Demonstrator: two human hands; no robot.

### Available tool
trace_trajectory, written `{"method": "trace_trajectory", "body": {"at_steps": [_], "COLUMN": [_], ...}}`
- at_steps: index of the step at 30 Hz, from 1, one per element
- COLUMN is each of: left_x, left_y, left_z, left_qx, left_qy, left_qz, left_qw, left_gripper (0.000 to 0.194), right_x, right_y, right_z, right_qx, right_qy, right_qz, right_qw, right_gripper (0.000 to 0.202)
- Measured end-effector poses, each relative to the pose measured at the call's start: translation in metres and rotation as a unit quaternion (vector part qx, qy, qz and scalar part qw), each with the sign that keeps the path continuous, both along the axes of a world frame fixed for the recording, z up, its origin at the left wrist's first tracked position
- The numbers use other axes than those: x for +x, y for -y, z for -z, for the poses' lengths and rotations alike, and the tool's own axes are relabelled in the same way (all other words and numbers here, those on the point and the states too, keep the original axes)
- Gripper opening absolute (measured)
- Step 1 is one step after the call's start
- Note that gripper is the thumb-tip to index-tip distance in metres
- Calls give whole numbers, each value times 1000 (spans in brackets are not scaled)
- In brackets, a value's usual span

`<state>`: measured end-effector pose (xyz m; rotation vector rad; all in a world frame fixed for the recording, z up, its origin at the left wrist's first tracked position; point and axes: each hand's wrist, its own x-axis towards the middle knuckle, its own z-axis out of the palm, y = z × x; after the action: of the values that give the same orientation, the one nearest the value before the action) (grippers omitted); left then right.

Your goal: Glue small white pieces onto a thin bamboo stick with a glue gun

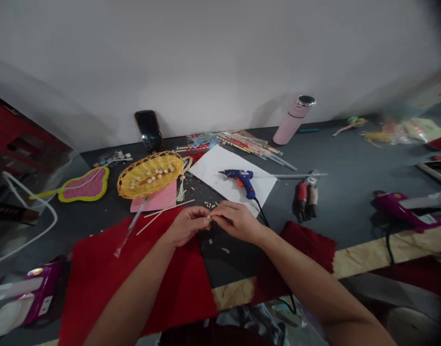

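Note:
My left hand point(189, 225) and my right hand point(238, 220) meet over the near side of the table. Their fingertips pinch a small cream-coloured bead-like piece point(209, 217), largely covered by the fingers. Just beyond them lies a little pile of similar small pieces point(210, 205). A blue hot glue gun point(242, 177) rests on a white sheet point(213, 163) past my right hand. Thin wooden sticks point(158, 216) lie to the left of my left hand. A yellow woven basket point(123, 182) further left holds several small pale pieces.
A red cloth point(97, 269) covers the near left. Pliers point(307, 197) and a pink bottle point(291, 122) are to the right. At the back are a phone point(149, 130) and a bundle of wrapped sticks point(249, 145). Purple tools point(404, 209) sit towards both sides.

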<state>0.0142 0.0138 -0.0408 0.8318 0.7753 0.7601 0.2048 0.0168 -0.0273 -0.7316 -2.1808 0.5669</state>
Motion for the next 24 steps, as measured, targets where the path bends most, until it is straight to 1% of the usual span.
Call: {"method": "trace_trajectory", "body": {"at_steps": [3, 6, 10, 12, 15, 18, 24], "left_x": [0, 0, 0, -1, -1, -1, 1], "left_y": [0, 0, 0, 0, 0, -1, -1], "left_z": [1, -1, -3, -2, 0, 2, 2], "left_qx": [1, -5, -9, -6, -7, -5, 2], "left_qy": [-5, 1, 17, 23, 22, 6, -19], "left_qz": [2, 1, 7, 1, -13, -18, -18], "left_qw": [1000, 1000, 1000, 1000, 1000, 1000, 1000], "left_gripper": [22, 20, 18, 18, 20, 23, 23], "right_x": [-1, -1, 0, 0, -1, -1, -2], "right_y": [0, 0, 0, 0, 0, 0, 1], "right_z": [0, -2, -4, -4, -2, 2, 5], "right_qx": [31, 24, -11, -10, -2, 19, 100], "right_qy": [31, 46, 4, -13, -13, 10, 97], "right_qz": [13, 37, 54, 49, 36, 38, 64], "right_qw": [999, 998, 998, 999, 999, 999, 988], "right_gripper": [13, 12, 13, 13, 14, 14, 9]}}
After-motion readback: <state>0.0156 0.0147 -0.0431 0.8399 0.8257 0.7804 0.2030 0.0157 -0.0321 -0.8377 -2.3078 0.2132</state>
